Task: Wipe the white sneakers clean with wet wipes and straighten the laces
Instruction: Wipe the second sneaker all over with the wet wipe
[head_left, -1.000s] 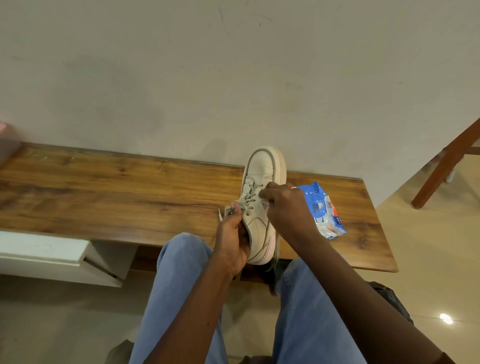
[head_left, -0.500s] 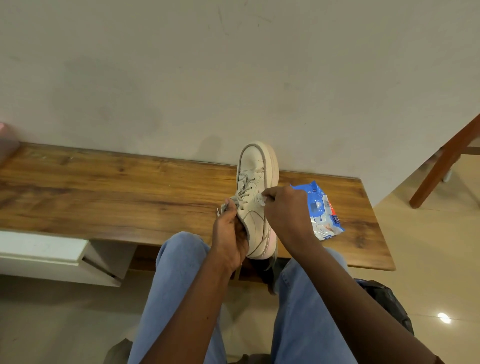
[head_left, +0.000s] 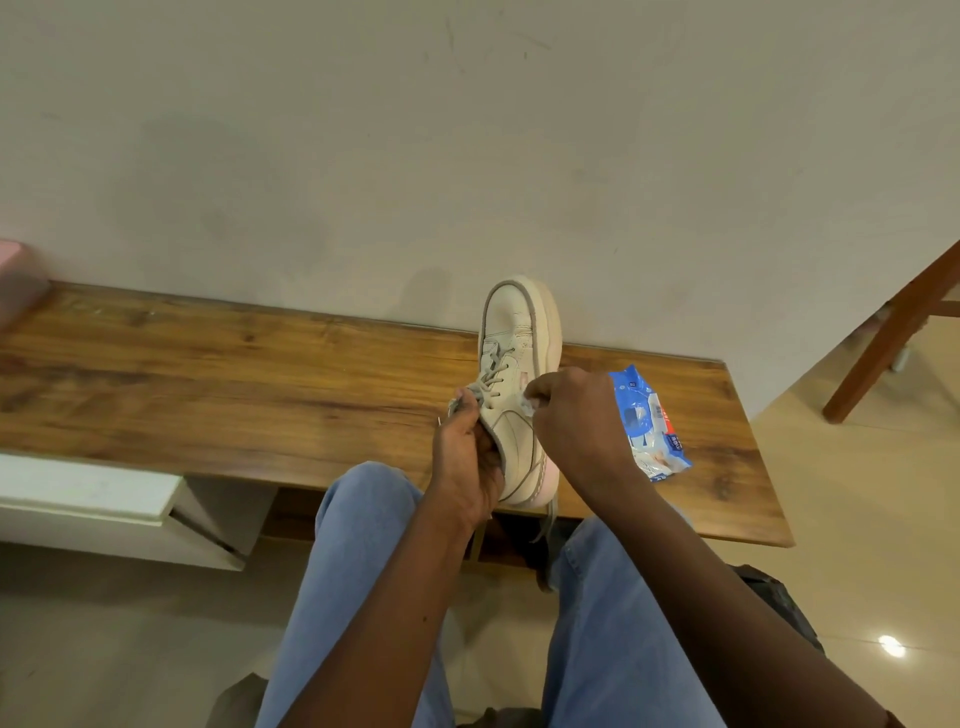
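One white sneaker (head_left: 514, 332) with grey laces (head_left: 491, 371) stands on the wooden bench (head_left: 234, 395), toe toward the wall. My left hand (head_left: 465, 457) grips the sneaker at its heel opening, with the fingers closed around the collar and a lace end. My right hand (head_left: 569, 415) presses a small white wet wipe (head_left: 525, 404) against the shoe's right side near the eyelets. A blue wet wipes pack (head_left: 649, 421) lies on the bench just right of my right hand. A loose lace end (head_left: 545, 519) hangs off the bench edge.
The bench runs along a plain wall (head_left: 467, 156). A pink object (head_left: 15, 280) sits at its far left end. A white drawer unit (head_left: 104, 499) is below on the left. A wooden chair leg (head_left: 893, 343) stands at the right, and a dark bag (head_left: 779, 603) lies on the floor.
My right hand has shifted from the laces on top of the shoe to its right side, with the wipe in its fingers. The sneaker has tilted slightly left. My left hand keeps its hold.
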